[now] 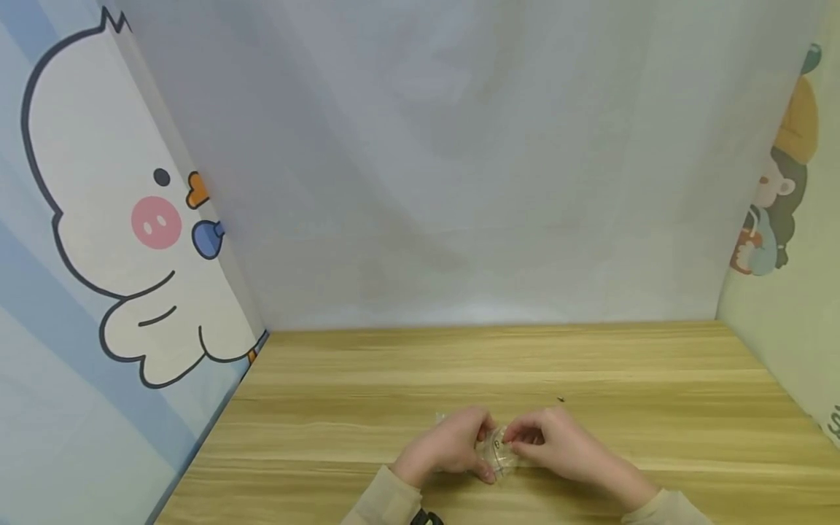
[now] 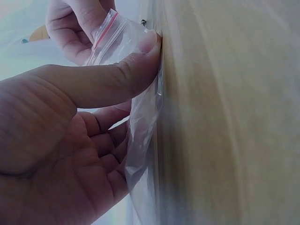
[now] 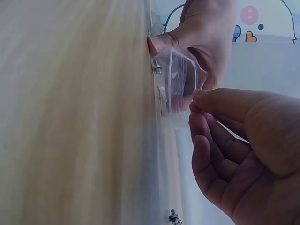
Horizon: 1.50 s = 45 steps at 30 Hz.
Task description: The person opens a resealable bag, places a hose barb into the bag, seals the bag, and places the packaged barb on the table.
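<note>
A clear zip bag (image 1: 500,453) with a red line along its seal is between both hands, low over the table. The left hand (image 1: 449,445) grips its side, thumb in front and fingers behind, as the left wrist view shows. With thumb and forefinger the right hand (image 1: 567,448) pinches the edge by the seal. In the right wrist view the bag's mouth (image 3: 183,84) bulges apart, and a small metal screw (image 3: 157,67) shows at the bag; whether it lies inside I cannot tell.
A small dark metal piece (image 1: 561,399) lies on the wooden table (image 1: 328,379) beyond the right hand; the right wrist view shows it as a screw-like part (image 3: 175,217). A grey-white backdrop (image 1: 459,182) stands behind, with cartoon-printed panels at both sides.
</note>
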Motion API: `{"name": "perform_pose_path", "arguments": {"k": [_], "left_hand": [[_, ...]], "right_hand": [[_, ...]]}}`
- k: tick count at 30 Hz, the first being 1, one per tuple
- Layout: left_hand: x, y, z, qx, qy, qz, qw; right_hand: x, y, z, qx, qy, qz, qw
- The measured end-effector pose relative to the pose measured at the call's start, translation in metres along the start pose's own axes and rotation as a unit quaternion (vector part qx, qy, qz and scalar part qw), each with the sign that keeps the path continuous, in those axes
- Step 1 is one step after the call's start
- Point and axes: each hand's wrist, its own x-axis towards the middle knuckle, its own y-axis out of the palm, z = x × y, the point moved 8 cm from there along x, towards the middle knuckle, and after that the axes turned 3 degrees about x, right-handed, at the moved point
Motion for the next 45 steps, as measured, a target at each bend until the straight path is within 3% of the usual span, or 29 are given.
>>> {"name": "perform_pose_path", "arguments": {"k": [10,21,29,45], "left_hand": [[0.001,0.0,-0.001,0.004,0.002,-0.005,1.0],[0.002,-0.001,0.0,0.009,-0.003,-0.005,0.9999],[0.001,-0.002,-0.001,0.015,0.003,-0.005,0.9999],[0.002,0.002,0.001,0.013,0.003,-0.005,0.9999]], "right_hand": [[-0.001,-0.004,0.0,0.011,0.005,0.024,0.9996],[-0.006,-0.036,-0.014,-0.022,0.025,0.012,0.9994],[-0.008,-0.047,-0.02,-0.032,0.031,0.016,0.9989],[-0.021,-0.077,-0.049,-0.014,0.091,-0.002,0.9957]]}}
